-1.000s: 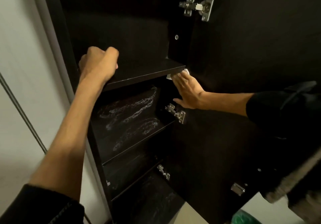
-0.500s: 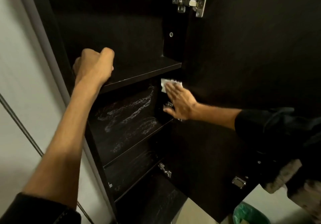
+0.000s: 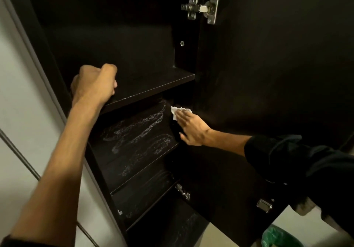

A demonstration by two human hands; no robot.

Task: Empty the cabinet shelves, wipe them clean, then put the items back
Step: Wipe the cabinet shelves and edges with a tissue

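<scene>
The step in hand looks like wiping the right inner side wall of the tall dark-brown wooden cabinet [image 3: 183,55], just below its upper shelf [image 3: 153,85]. The right hand [image 3: 191,129] lies flat, fingers straight, pressing a small crumpled white wipe [image 3: 177,111] against that wall; the wipe sits under and just beyond the fingertips, close beneath the shelf's underside. The left hand [image 3: 93,85] is clenched over the front edge of the upper shelf at its far left end, well apart from the right hand, and seems to brace the body.

To do this well, keep the palm flat so the wipe does not slip out, and stroke from under the shelf downward. The silver metal hinge plate [image 3: 183,192] lower on the wall could snag the wipe. The back panel left of the right hand shows whitish smears [image 3: 138,131], so it probably needs another pass. No items stand on the visible shelves.
</scene>
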